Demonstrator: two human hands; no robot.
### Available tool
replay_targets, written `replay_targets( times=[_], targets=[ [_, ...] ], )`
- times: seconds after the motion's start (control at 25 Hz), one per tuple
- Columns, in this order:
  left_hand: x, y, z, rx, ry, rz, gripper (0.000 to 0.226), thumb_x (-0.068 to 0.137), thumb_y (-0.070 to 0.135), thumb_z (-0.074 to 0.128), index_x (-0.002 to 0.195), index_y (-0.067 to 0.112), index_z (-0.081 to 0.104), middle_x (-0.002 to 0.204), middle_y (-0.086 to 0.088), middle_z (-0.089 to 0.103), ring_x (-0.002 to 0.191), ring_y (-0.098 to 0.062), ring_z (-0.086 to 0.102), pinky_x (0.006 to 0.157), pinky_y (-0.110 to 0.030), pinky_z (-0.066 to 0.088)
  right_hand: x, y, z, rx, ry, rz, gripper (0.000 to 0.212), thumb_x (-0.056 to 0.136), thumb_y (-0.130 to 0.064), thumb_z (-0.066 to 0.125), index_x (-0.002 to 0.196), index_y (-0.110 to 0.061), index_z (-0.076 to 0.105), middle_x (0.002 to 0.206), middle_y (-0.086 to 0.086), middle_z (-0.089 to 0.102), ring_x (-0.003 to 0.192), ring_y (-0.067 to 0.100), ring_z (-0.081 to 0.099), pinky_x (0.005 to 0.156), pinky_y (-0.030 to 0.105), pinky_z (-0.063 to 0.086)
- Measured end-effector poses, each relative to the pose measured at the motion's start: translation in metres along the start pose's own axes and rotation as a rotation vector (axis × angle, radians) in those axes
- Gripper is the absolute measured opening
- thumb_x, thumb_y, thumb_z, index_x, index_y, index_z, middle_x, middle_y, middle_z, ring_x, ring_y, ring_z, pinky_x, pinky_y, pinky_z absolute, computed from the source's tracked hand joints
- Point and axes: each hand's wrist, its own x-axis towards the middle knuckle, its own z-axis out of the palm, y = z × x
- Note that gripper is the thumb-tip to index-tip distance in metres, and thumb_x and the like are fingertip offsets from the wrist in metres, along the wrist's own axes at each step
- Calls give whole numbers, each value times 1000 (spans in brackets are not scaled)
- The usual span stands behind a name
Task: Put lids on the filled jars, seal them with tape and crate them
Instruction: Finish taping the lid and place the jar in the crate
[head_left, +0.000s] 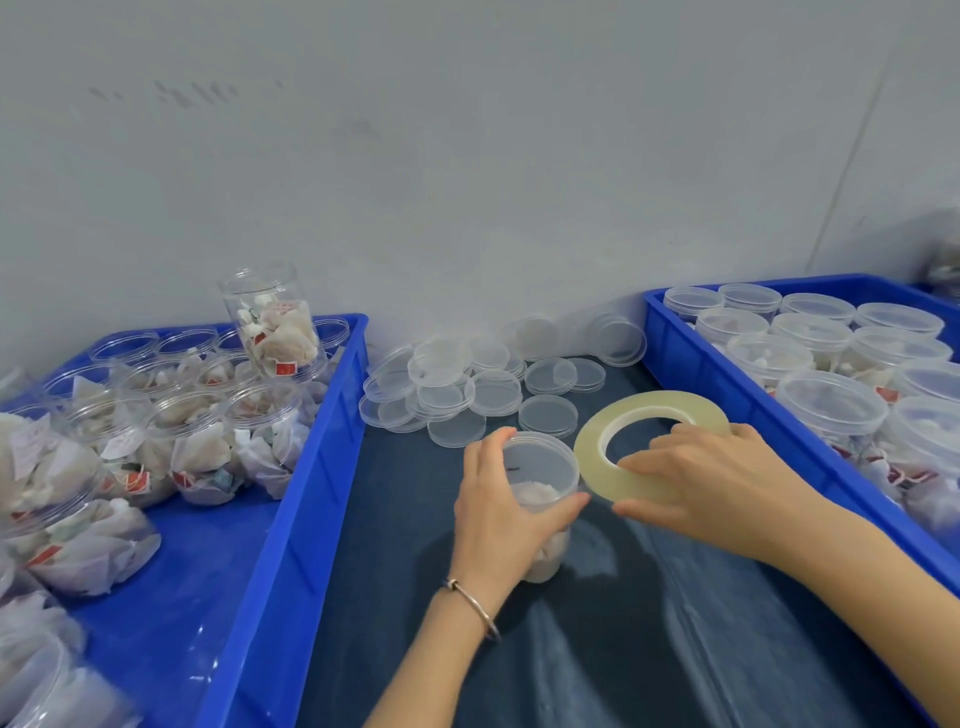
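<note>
Jar (540, 483), clear plastic, filled with white sachets and already lidded, stands upright on the dark blue table cover (649, 649). The left hand (498, 509) grips it: fingers curl round the far side at the lid rim, thumb presses the near side. A thin bracelet (475, 605) sits on the left wrist.

Just right of the left thumb tip, the tape roll (649, 447), a wide ring of clear tape, touches or nearly touches the jar lid. The right hand (711, 483) grips the roll, fingers curled over its near and right edges, thumb extended toward the jar.

Beyond the fingers of both hands lies a loose pile of clear lids (467, 389) against the wall (467, 156). Left of the left hand, a blue crate (291, 509) holds open filled jars (182, 431). Right of the right hand, a second blue crate (727, 374) holds lidded jars (831, 410).
</note>
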Motion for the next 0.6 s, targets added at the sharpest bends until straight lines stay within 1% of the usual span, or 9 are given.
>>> replay_targets(
  times=[0.08, 0.16, 0.24, 0.28, 0.32, 0.36, 0.44, 0.52, 0.6],
  targets=[
    [6, -9, -9, -13, -75, 9, 87, 59, 40, 87, 131, 31, 39, 125, 17, 44, 114, 0, 48, 96, -20, 39, 1, 6, -3, -52, -17, -2, 54, 80, -77, 26, 92, -33, 56, 75, -13, 44, 78, 8, 42, 72, 28, 33],
    [11, -16, -18, -45, -130, -6, 90, 57, 40, 89, 131, 33, 39, 127, 18, 47, 114, 3, 48, 95, -18, 41, 0, 17, -3, -58, -2, 5, 58, 77, -77, 16, 74, -28, 47, 73, -13, 43, 76, 7, 43, 77, 27, 33],
    [16, -22, -25, -72, -155, -17, 93, 57, 39, 89, 134, 31, 39, 128, 18, 48, 112, 10, 48, 88, -6, 38, -4, 33, -4, -33, 13, 5, 55, 78, -71, 10, 70, -27, 42, 75, -14, 45, 77, 0, 43, 89, 28, 33],
    [19, -25, -28, -80, -165, -22, 94, 57, 38, 90, 135, 30, 40, 128, 19, 48, 110, 15, 47, 84, -1, 36, -7, 43, -4, -25, 11, 4, 52, 79, -67, 10, 69, -27, 41, 75, -15, 46, 76, -6, 41, 95, 28, 31],
    [21, -27, -29, -77, -184, -18, 94, 56, 38, 90, 136, 30, 41, 128, 20, 49, 109, 19, 46, 82, 3, 35, -9, 52, -4, -25, -1, 8, 47, 80, -63, 12, 70, -27, 41, 75, -16, 46, 75, -10, 39, 97, 28, 30],
    [22, -27, -30, -62, -212, -7, 94, 55, 38, 90, 135, 31, 41, 128, 21, 49, 109, 19, 46, 82, 4, 34, -10, 58, -4, -36, -17, 12, 44, 81, -60, 15, 72, -27, 43, 75, -16, 46, 75, -11, 38, 95, 27, 29],
    [24, -27, -30, -29, -287, 17, 91, 54, 37, 91, 132, 35, 43, 127, 22, 51, 111, 16, 48, 87, 2, 35, -8, 62, 0, -70, -29, 17, 40, 83, -57, 17, 75, -27, 43, 76, -14, 44, 77, -5, 38, 81, 24, 31],
    [27, -24, -30, -28, -396, 25, 88, 56, 33, 92, 130, 36, 44, 126, 20, 54, 113, 14, 48, 96, -7, 38, 0, 58, 7, -72, -31, 36, 36, 87, -55, 20, 74, -27, 38, 77, -12, 42, 82, 4, 39, 69, 24, 33],
    [29, -21, -32, -31, -509, 44, 87, 59, 27, 91, 132, 33, 43, 127, 18, 54, 117, 11, 48, 100, -16, 39, 12, 50, 15, -38, -51, 59, 35, 90, -54, 23, 73, -26, 35, 79, -10, 40, 88, 8, 42, 64, 26, 33]
  ],
)
